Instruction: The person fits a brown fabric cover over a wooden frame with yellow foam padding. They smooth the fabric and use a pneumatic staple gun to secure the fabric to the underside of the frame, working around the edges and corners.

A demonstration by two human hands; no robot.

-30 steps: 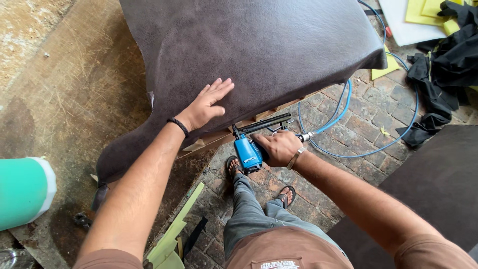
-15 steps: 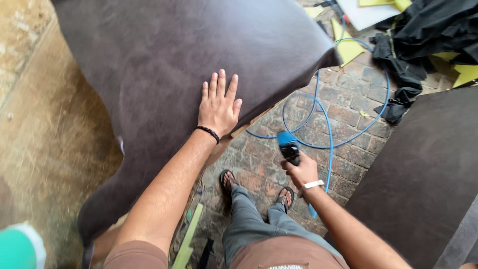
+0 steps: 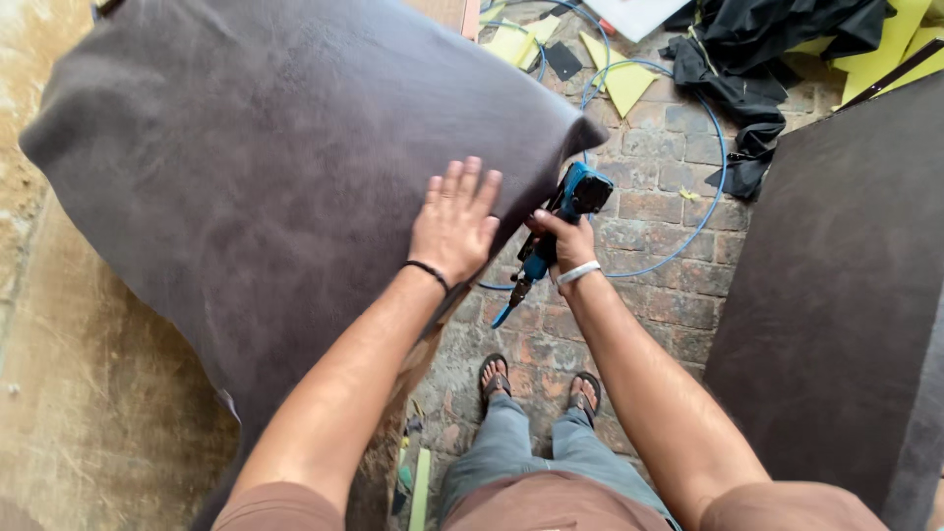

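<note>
- The left hand (image 3: 454,224) is lying flat on the dark brown upholstered cushion (image 3: 285,167), fingers spread wide, gripping nothing — it is sitting near the cushion's right edge.
- The right hand (image 3: 565,244) is closing fully around the blue pneumatic stapler (image 3: 556,228), holding it just beside the cushion's right edge, close to the left hand.
- A blue air hose (image 3: 710,187) is looping over the brick floor (image 3: 649,295), right of the cushion.
- Black fabric (image 3: 762,49) and yellow foam scraps (image 3: 619,79) are lying beyond the hose, well apart from the cushion.
- A second dark panel (image 3: 846,295) is standing far right of the cushion.
- No containers are showing.
</note>
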